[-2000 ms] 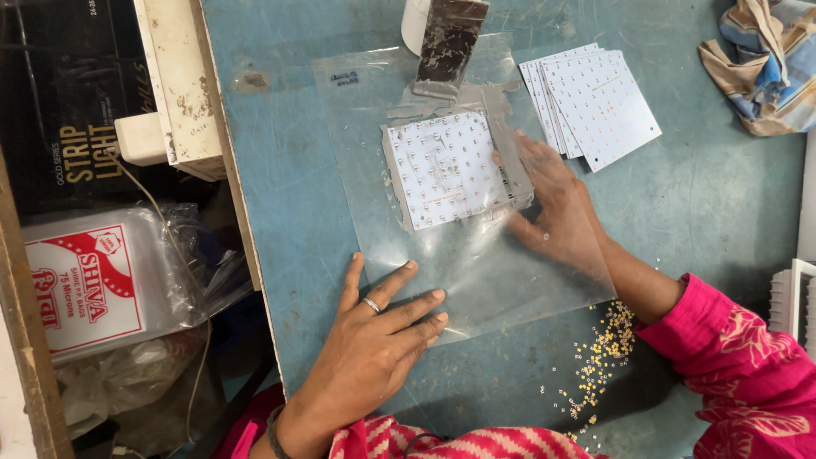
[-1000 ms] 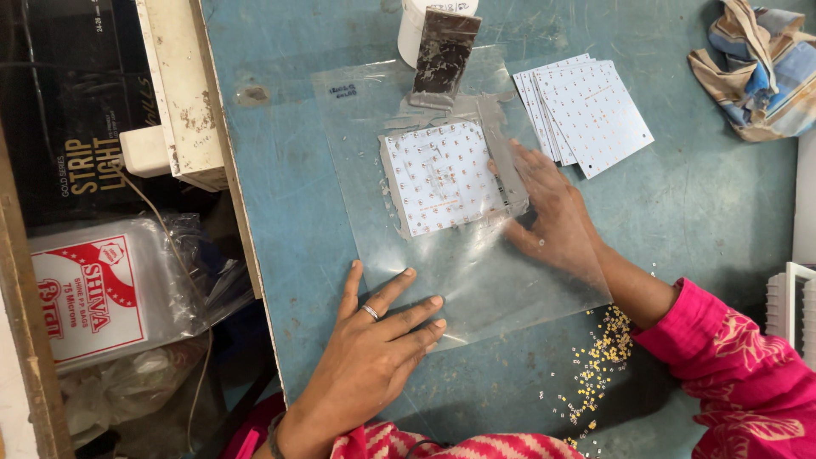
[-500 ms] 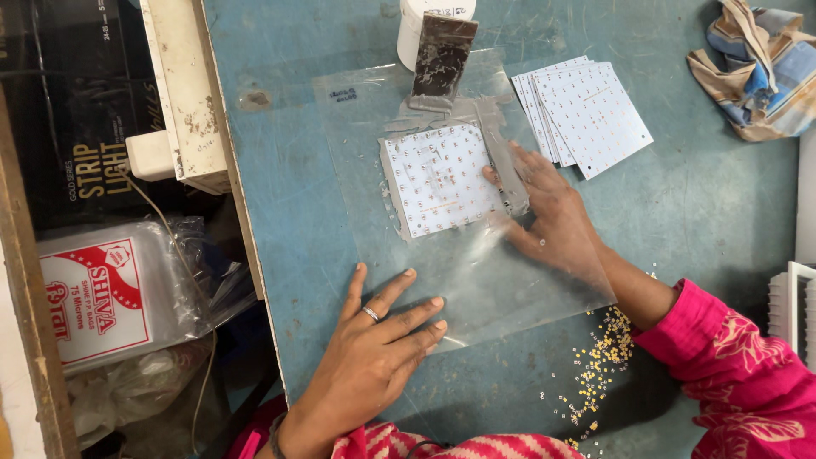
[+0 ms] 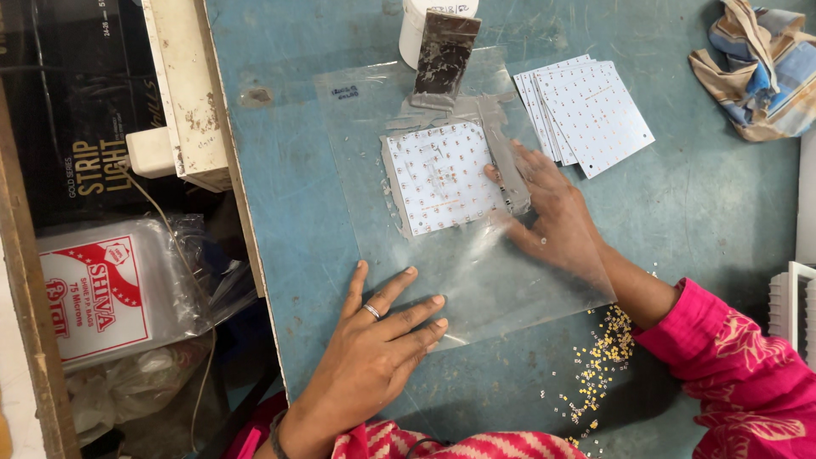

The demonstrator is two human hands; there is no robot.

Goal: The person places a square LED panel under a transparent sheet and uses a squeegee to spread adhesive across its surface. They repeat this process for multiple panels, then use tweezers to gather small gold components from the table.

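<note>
**A:** So what am I looking at on the head cam?

**B:** I'm seeing the left hand (image 4: pixel 374 348) lying flat, fingers spread wide, pressing down the near edge of a clear plastic sheet (image 4: pixel 476 272) on the blue bench (image 4: pixel 705 212). I'm guessing it's pinning the film so it isn't sliding around.

**A:** And the right one?

**B:** The right hand (image 4: pixel 552 217) is sitting under or inside the film, can't tell which, fingers loosely extended, fingertips touching the right edge of a white square board (image 4: pixel 442 177) dotted with tiny pads. It isn't gripping anything, more like nudging. The board is lying flat in the upper middle of the sheet, framed by grey strips that look like tape.

**A:** Anything else around?

**B:** A fanned stack of matching boards (image 4: pixel 591 110) is waiting just right of the sheet, within easy reach. A dark scraper-like plate (image 4: pixel 442 55) is leaning against a white tub at the far edge. Small yellow bits (image 4: pixel 603 357) are scattered near the right forearm, and a crumpled cloth (image 4: pixel 756 68) is sitting in the far corner.
</note>
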